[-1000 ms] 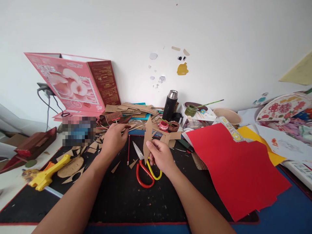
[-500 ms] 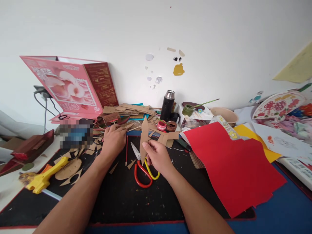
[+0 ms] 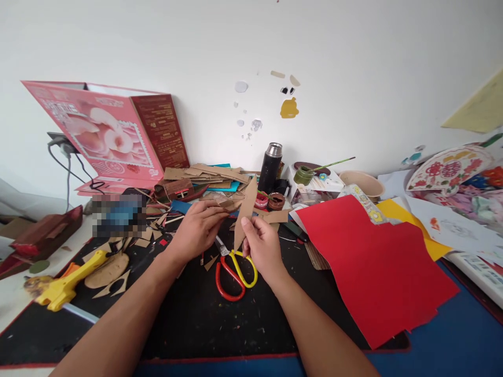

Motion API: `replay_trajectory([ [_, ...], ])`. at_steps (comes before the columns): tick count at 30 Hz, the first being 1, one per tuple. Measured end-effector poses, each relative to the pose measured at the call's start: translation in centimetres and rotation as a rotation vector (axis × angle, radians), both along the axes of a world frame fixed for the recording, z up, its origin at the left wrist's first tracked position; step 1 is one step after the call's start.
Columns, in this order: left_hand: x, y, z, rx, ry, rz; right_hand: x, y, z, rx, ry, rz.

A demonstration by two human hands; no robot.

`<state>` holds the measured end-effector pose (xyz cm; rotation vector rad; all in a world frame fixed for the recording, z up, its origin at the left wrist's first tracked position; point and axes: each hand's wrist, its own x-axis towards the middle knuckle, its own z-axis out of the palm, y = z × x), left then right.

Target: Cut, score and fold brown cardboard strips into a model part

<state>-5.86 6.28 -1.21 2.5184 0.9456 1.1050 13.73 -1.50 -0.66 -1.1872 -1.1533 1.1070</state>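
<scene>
My right hand [image 3: 261, 246] pinches a leaf-shaped piece of brown cardboard [image 3: 247, 207], its tip slanting up and to the right. To its left is my left hand [image 3: 202, 228], palm down above the mat, its fingers stretched towards the cardboard; the thumb is hidden and I see nothing held. Scissors [image 3: 230, 280] with one red and one yellow handle loop lie on the black mat [image 3: 220, 330] below the hands. Part of their blades is hidden behind my left hand. Cardboard scraps [image 3: 143, 238] lie scattered to the left.
A yellow glue gun [image 3: 74, 283] lies left, near a brown boat-like model [image 3: 47, 235]. Behind stand a pink box [image 3: 113, 136], a black flask [image 3: 270, 170] and paint jars [image 3: 276, 201]. Red sheets [image 3: 373, 272] cover the right side.
My left hand has moved right and nearer to me, away from the small model at the back. The cardboard in my right hand has shifted right and leans further right.
</scene>
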Motion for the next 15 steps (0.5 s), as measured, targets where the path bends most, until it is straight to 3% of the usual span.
replay_trajectory([
  [9, 1.6, -2.0, 1.0, -0.096, 0.208, -0.240, 0.4, 0.1, 0.6, 0.017, 0.069, -0.058],
  [12, 1.4, -1.9, 1.1, -0.060, 0.216, -0.156, 0.3, 0.1, 0.6, 0.020, 0.094, -0.047],
  [15, 0.5, -1.3, 1.4, -0.001, 0.175, 0.101, 0.2, 0.0, 0.7, 0.023, 0.111, -0.060],
])
